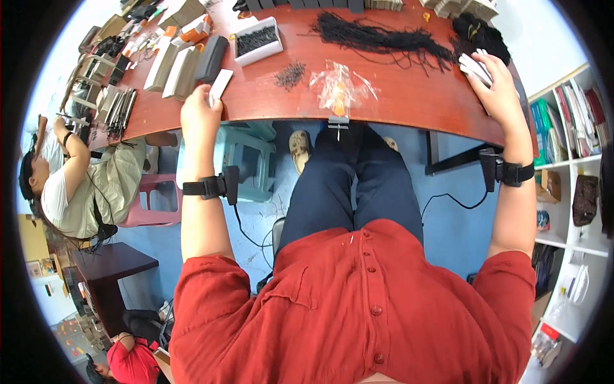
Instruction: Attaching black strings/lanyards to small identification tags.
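At the table's near left edge, my left hand (202, 114) grips a flat white card (221, 84) between thumb and fingers. Over on the far right, my right hand (497, 88) is closed around a small bundle of white strips (474, 68), which look like folded cards. Just behind that bundle lies a heap of black cords (481, 37). Between my hands, a crumpled clear plastic bag (338, 89) rests by the table edge, with a small grey clip-like piece (339, 120) at the edge below it. Several tiny dark pieces (291, 75) are scattered left of the bag.
Beyond my left hand stand stacks of beige cards (181, 72), a dark grey stack (212, 59) and a white box (258, 41) of small black pieces. Long black cords (384, 40) stretch across the back. A co-worker (83, 179) sits at left; white shelves (566, 192) stand at right.
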Available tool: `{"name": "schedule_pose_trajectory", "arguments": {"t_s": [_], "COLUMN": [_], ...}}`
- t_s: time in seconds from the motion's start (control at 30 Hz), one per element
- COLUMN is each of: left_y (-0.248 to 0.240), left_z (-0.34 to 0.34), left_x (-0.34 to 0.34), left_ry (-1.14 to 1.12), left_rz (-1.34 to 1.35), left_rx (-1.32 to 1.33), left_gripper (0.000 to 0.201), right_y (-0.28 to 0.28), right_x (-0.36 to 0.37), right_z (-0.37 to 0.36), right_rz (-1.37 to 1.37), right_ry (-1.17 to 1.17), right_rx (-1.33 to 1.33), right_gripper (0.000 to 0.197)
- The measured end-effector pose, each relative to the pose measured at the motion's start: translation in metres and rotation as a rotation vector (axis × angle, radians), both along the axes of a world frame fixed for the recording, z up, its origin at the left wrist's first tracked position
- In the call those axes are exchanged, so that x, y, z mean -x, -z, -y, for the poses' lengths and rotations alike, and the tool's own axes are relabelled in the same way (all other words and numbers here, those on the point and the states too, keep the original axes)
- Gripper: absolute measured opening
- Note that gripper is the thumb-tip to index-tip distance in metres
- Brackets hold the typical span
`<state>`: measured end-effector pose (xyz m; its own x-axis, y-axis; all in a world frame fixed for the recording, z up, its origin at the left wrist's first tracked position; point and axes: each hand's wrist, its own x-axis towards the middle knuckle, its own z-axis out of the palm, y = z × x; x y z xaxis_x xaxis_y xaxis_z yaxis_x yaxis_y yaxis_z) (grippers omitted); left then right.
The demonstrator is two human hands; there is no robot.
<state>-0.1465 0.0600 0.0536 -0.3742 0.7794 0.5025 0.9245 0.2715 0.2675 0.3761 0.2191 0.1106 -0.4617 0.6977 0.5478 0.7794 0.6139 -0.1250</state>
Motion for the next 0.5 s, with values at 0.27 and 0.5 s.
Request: {"name": "schedule_pose_trajectory", "arguments": {"t_s": [0.27,0.5], "left_y": [0.000,0.063], "left_z": [0.055,0.076], "left_x": [-0.095,-0.195], "left_ry": [0.453,0.540], "left_rz": [1.117,1.653], "left_rx": [-0.081,0.146], "left_gripper": [0.020,0.019], "right_y": [0.035,0.083], "right_x": [0.118,0.173], "right_z": [0.144,0.175], "right_rz": [-0.496,-0.680], "right_ry": [-0.375,-0.311], "right_rx": [0.786,0.853], "right_gripper": [0.023,0.013]}}
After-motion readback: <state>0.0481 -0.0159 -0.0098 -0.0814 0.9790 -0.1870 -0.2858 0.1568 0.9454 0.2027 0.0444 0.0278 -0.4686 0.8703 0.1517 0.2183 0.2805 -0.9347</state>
